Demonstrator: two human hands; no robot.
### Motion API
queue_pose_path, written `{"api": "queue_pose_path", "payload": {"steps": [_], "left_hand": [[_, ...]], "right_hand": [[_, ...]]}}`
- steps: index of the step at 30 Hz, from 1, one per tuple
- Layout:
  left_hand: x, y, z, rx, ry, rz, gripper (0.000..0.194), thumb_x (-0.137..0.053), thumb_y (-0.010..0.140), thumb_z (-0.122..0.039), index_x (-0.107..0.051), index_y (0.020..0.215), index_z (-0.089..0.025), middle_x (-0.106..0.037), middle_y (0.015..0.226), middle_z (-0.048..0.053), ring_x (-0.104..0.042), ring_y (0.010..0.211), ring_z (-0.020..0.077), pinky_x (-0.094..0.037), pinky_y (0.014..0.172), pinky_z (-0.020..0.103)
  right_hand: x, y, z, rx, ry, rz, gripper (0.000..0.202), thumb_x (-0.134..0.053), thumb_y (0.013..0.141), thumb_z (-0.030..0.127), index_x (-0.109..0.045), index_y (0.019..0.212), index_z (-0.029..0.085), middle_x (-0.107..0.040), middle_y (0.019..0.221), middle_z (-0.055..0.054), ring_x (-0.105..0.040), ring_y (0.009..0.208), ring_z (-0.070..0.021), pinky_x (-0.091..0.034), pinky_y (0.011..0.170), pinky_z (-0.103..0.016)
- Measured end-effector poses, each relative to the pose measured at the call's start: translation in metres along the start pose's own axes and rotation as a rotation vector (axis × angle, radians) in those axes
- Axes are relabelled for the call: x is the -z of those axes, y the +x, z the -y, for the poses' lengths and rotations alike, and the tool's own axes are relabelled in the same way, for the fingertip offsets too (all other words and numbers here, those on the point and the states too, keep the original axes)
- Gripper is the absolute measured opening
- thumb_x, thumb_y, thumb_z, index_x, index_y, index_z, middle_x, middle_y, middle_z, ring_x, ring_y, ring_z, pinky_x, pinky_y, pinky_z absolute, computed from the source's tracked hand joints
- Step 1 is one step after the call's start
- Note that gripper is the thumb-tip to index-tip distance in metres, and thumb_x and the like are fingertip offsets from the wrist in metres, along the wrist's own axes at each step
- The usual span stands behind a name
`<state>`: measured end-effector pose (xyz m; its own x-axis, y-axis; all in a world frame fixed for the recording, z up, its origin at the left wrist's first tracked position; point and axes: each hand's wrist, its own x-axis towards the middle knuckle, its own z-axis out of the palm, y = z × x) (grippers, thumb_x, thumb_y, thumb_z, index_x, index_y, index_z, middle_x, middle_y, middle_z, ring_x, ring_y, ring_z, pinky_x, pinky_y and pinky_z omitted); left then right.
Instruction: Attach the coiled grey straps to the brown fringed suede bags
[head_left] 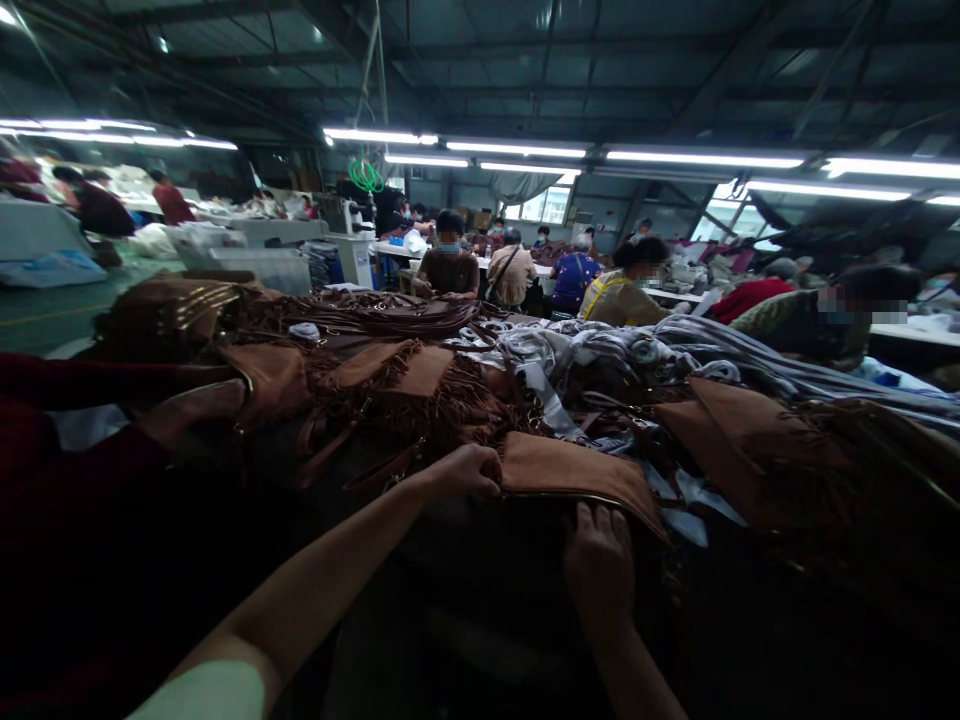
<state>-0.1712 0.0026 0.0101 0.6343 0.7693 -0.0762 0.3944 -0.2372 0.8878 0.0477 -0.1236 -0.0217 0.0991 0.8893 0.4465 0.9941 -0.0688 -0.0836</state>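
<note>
A brown bag (574, 465) with a gold zipper along its near edge lies in front of me on the heaped table. My left hand (469, 472) pinches the bag's left corner, fingers closed. Below the zipper, my right hand (600, 545) has its fingers curled over the near edge of the same bag, the thumb hidden. Just left of the bag are brown fringed pieces (424, 375) with straps. White wrapped straps (547, 360) are piled behind it.
At the left, another person's hand (199, 405) holds a brown bag (274, 380). More brown bags (757, 430) lie at the right. Stacked bags (169, 310) stand at the back left. Several people sit at tables farther back.
</note>
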Motion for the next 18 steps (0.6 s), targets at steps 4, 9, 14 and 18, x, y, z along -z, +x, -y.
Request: {"api": "queue_pose_path", "payload": {"steps": [4, 9, 14, 18], "left_hand": [[-0.005, 0.003, 0.002, 0.018, -0.210, 0.049, 0.044, -0.079, 0.056, -0.032, -0.062, 0.089, -0.009, -0.063, 0.069, 0.001, -0.058, 0.059, 0.0135, -0.046, 0.055, 0.024], [-0.006, 0.002, 0.004, -0.023, -0.230, 0.008, 0.045, -0.080, 0.057, -0.033, -0.063, 0.091, -0.010, -0.064, 0.073, 0.001, -0.058, 0.063, 0.0123, -0.046, 0.058, 0.023], [-0.011, 0.004, 0.009, -0.018, -0.299, 0.007, 0.047, -0.082, 0.055, -0.034, -0.063, 0.091, -0.008, -0.064, 0.072, 0.002, -0.058, 0.063, 0.0122, -0.044, 0.058, 0.022], [-0.016, 0.006, 0.007, -0.017, -0.367, -0.001, 0.052, -0.084, 0.053, -0.035, -0.062, 0.091, -0.008, -0.064, 0.072, 0.003, -0.058, 0.062, 0.0121, -0.044, 0.058, 0.023]], "right_hand": [[0.006, -0.005, 0.047, -0.014, 0.292, 0.131, 0.039, -0.042, 0.093, 0.049, -0.069, 0.083, 0.023, -0.069, 0.083, -0.006, -0.063, 0.076, -0.0196, -0.042, 0.067, -0.029], [-0.003, 0.014, 0.070, -0.145, 0.478, 0.274, 0.029, -0.052, 0.089, 0.041, -0.067, 0.074, 0.021, -0.070, 0.074, -0.003, -0.063, 0.067, -0.0131, -0.029, 0.054, -0.023], [-0.004, 0.015, 0.068, -0.173, 0.456, 0.244, 0.029, -0.060, 0.081, 0.049, -0.068, 0.078, 0.021, -0.071, 0.078, -0.005, -0.064, 0.071, -0.0163, -0.029, 0.055, -0.024], [-0.005, 0.014, 0.069, -0.225, 0.522, 0.241, 0.026, -0.054, 0.086, 0.042, -0.066, 0.074, 0.022, -0.071, 0.077, -0.003, -0.064, 0.069, -0.0142, -0.028, 0.054, -0.023]]}}
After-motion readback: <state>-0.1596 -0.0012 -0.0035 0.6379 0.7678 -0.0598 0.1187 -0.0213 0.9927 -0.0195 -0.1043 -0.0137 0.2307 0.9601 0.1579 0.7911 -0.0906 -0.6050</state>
